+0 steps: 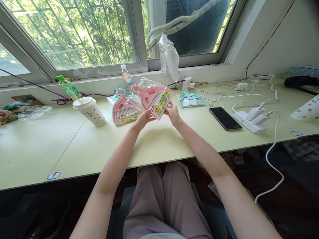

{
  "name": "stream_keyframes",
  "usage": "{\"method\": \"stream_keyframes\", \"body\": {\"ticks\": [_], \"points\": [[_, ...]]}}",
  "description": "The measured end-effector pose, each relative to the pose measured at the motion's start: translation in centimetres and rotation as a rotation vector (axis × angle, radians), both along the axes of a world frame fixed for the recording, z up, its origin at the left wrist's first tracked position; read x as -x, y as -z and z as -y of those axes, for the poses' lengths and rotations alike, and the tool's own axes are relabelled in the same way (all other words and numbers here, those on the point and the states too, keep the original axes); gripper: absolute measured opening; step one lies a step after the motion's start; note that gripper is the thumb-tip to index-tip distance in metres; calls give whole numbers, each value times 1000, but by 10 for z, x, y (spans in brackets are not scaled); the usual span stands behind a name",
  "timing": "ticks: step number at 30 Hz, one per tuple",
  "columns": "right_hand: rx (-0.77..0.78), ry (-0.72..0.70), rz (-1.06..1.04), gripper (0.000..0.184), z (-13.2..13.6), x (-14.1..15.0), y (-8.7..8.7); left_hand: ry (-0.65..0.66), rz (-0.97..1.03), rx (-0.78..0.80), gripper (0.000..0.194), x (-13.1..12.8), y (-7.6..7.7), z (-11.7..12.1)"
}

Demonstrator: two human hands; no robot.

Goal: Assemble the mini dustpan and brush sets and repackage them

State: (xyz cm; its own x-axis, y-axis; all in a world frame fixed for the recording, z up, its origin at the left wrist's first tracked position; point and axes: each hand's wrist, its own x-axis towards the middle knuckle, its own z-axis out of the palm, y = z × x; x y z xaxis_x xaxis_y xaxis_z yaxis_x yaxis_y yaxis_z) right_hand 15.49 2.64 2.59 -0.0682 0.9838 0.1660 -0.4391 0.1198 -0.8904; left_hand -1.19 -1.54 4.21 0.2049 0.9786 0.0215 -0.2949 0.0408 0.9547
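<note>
Between both my hands is a pink dustpan and brush set (151, 96) in clear plastic wrap, tilted above the desk, its printed label toward me. My left hand (144, 119) grips its lower left edge, and my right hand (172, 113) pinches its right edge by the label. Just left of it, another wrapped pink dustpan set (125, 108) lies on the desk, with a teal one (117, 90) partly hidden behind it. To the right of my hands lies a smaller wrapped blue dustpan set (191, 99).
A lidded paper cup with a straw (90, 111) stands at left, near a green bottle (68, 88). Another bottle (127, 79) is by the wall. At right are a phone (225, 118), a power strip (250, 122) with cables, and a cup (306, 109). A hand (6, 114) shows at far left.
</note>
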Motion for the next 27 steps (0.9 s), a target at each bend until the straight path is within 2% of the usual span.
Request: {"method": "stream_keyframes", "body": {"ticks": [7,9,11,14,16,20,24,27], "points": [[-2,25,-29,28,3,-1,1,182,-27,39,47,-7,5,2],[1,33,-38,28,3,0,2,196,-11,43,47,-8,7,1],[0,42,-42,27,3,1,2,104,47,14,42,-10,8,-1],[11,32,-34,27,2,4,3,-144,161,-63,34,-10,5,-3],[32,11,-25,28,1,5,4,-194,186,-46,28,-9,2,-2],[57,5,-28,29,0,4,2,-47,149,19,23,-12,0,5],[34,35,-44,27,0,0,-1,144,55,51,40,-26,9,10],[52,40,-53,26,2,0,-2,110,23,54,45,-35,14,9]]}}
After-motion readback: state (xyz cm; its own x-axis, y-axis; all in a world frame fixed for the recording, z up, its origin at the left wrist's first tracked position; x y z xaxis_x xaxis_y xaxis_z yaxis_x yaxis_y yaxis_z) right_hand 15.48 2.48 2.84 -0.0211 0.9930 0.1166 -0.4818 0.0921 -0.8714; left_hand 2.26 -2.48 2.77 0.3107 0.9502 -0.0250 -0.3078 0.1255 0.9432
